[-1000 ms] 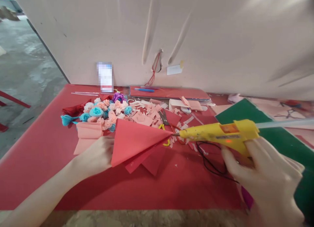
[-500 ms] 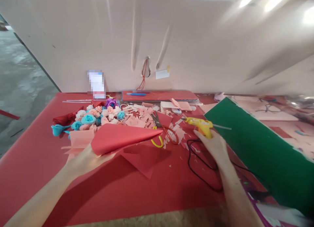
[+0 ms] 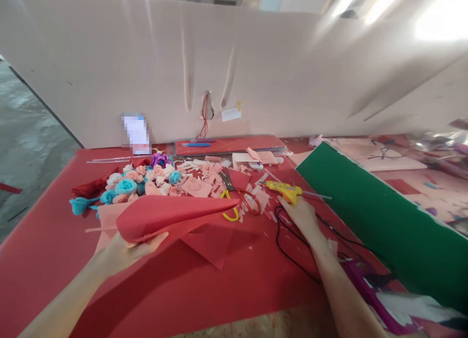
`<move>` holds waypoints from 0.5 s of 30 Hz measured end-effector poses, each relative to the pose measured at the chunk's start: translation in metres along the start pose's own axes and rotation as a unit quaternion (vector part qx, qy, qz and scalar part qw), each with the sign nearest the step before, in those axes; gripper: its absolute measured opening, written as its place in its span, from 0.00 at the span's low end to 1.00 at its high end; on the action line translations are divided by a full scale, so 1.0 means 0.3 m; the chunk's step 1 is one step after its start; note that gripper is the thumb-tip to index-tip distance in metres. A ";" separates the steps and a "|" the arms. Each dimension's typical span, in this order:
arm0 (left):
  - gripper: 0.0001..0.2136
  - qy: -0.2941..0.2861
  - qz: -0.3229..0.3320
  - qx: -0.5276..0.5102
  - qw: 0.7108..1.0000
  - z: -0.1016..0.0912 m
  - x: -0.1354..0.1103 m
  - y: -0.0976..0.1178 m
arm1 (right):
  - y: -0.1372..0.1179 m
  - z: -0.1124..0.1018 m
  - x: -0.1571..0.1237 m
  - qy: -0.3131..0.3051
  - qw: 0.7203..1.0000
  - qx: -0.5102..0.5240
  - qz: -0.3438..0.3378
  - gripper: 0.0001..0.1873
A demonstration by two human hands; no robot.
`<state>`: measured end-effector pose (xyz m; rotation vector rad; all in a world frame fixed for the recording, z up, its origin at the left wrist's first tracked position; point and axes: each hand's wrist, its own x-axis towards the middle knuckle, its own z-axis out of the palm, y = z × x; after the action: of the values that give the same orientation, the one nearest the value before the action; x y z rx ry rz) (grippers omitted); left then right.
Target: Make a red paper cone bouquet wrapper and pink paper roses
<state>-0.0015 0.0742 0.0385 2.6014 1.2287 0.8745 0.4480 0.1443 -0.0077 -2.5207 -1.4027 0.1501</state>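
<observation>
My left hand (image 3: 127,255) grips a sheet of red paper (image 3: 164,213), folded over with its narrow end pointing right, above the table. The thumb shows below the fold; the other fingers are partly hidden. At right, my right hand (image 3: 300,216) is closed around the handle of a yellow glue gun (image 3: 285,189), whose nozzle points left and whose clear glue stick juts out behind. Between the hands lie scissors (image 3: 252,201) with one yellow and one red handle loop. Another piece of red paper (image 3: 212,245) is flat on the table under the held sheet.
Blue, pink, white and purple paper flowers (image 3: 126,187) lie at left beside pink paper scraps (image 3: 197,184). A black cord (image 3: 280,245) loops near my right forearm. A green board (image 3: 365,211) slants along the right. Behind stands a white panel (image 3: 146,74).
The view has shifted slightly, so most things sit a little further left. Both hands keep their holds; the red paper has tilted a little and the glue gun stays near the scraps.
</observation>
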 end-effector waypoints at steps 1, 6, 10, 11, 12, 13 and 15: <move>0.25 -0.004 -0.011 -0.006 1.000 -0.002 0.003 0.008 | -0.002 -0.001 -0.005 0.005 1.000 -0.006 0.000 0.24; 0.09 -0.044 -0.120 -0.166 0.978 -0.013 0.058 0.079 | -0.039 -0.016 -0.045 0.058 0.998 -0.036 -0.008 0.28; 0.06 -0.019 -0.173 -0.215 0.961 -0.030 0.099 0.128 | -0.111 -0.087 -0.099 0.130 0.989 -0.026 -0.066 0.26; 0.06 -0.012 -0.179 -0.223 0.958 -0.034 0.105 0.136 | -0.133 -0.119 -0.121 0.151 0.983 0.004 -0.104 0.23; 0.06 -0.011 -0.177 -0.230 0.957 -0.038 0.110 0.142 | -0.157 -0.157 -0.150 0.180 0.967 0.069 -0.165 0.19; 0.07 -0.015 -0.165 -0.233 0.958 -0.041 0.113 0.147 | -0.181 -0.198 -0.183 0.200 0.938 0.147 -0.241 0.14; 0.08 -0.031 -0.133 -0.230 0.964 -0.044 0.117 0.152 | -0.229 -0.284 -0.262 0.182 0.888 0.234 -0.352 0.09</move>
<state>0.0389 0.0687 0.0812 2.0317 1.1567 0.8901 0.3678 0.0978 0.0902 -1.4504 -1.7468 -0.1097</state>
